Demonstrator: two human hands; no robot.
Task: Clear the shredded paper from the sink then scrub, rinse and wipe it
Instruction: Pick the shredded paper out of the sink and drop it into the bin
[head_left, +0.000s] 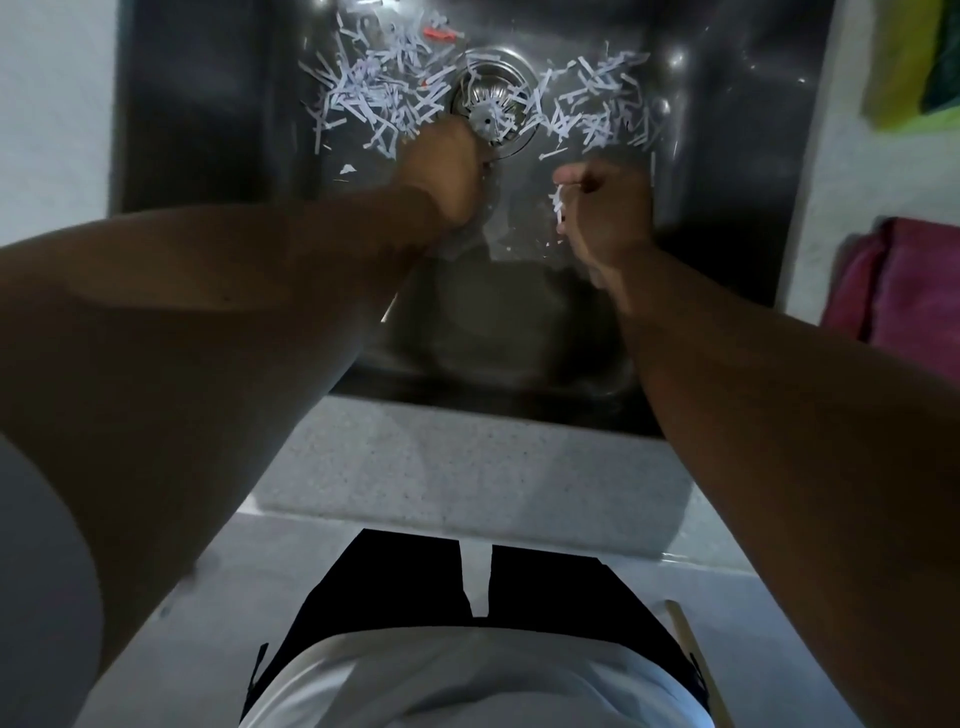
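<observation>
Two heaps of shredded paper (363, 93) lie on the sink (208, 130) floor, one on either side of the drain strainer (491, 101), both beyond the hands. The left grip (441, 171) is the nearer, at the strainer's near edge and touching the left heap; whether its fingers hold anything I cannot tell. The right grip (608, 218) hangs short of the right heap, clenched round a few shreds

The sink (727, 156) is glossy, smooth steel, like its metal strainer (491, 101). White paper shreds (374, 98) look thin and matt. The bench (467, 467) is speckled stone-like grey; a pink cloth (904, 280) looks soft.
</observation>
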